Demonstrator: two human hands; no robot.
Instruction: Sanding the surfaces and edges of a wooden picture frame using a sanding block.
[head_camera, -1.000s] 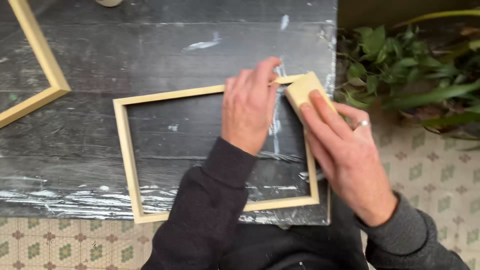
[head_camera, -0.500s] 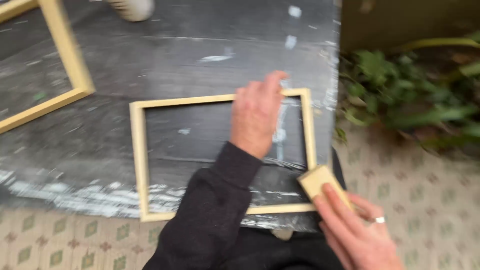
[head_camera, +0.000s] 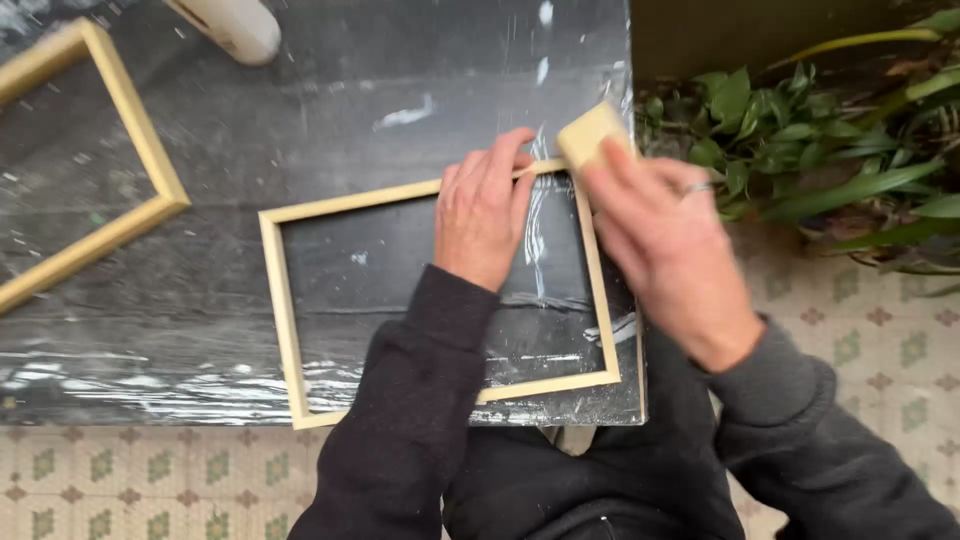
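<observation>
Pinched in my right hand (head_camera: 672, 250) sits a small pale-yellow sanding block (head_camera: 590, 134), fingers closed over its near face, pressed at the far right corner of the frame. Going left to right: at the far left edge lies a second pale wooden frame (head_camera: 130, 150), tilted, only partly in view, and beyond it a white rounded object (head_camera: 235, 25) at the table's far side. Next comes the pale rectangular wooden frame (head_camera: 283, 320) I am working on, flat on the dark plastic-covered table (head_camera: 350, 90), its long axis running left to right, its near rail at the table's front edge. My left hand (head_camera: 483, 215) rests flat and open, palm down, across the far rail, fingertips touching the wood just left of the block, gripping nothing. The block sits on that same corner, where the far rail meets the right-hand rail, which runs from it toward me; my right hand is the nearer one to that rail. Right of the table stand green leafy plants (head_camera: 800, 140) over a patterned tile floor (head_camera: 880, 340).
</observation>
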